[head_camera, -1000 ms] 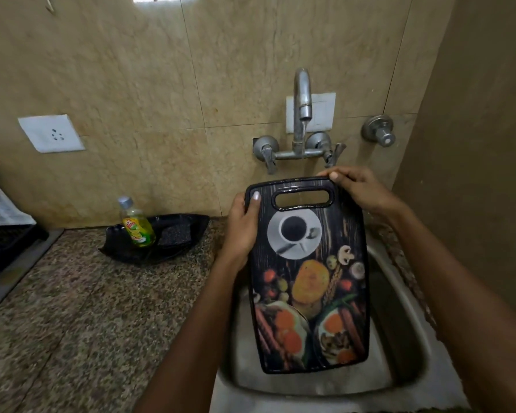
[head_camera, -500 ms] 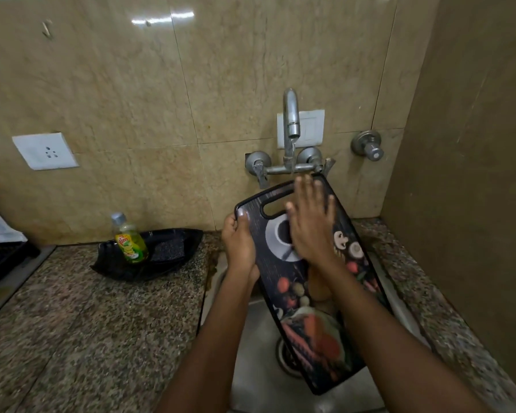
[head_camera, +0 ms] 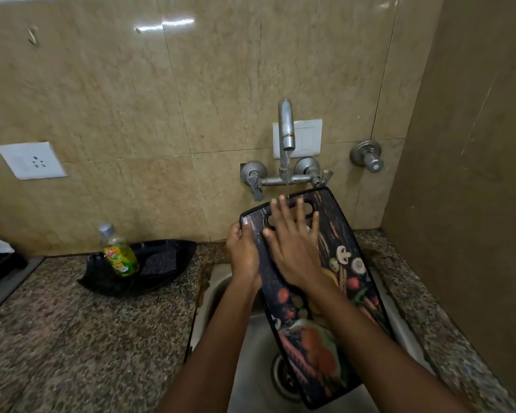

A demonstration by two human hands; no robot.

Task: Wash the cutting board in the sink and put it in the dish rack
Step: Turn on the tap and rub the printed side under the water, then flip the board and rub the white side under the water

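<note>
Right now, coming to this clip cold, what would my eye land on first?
First, the cutting board printed with food pictures, tilted over the sink under a thin stream from the tap. The left hand grips its left edge while the right hand lies flat, fingers spread, near the handle slot. On the counter to the left, a green dish soap bottle stands in a black tray.
</note>
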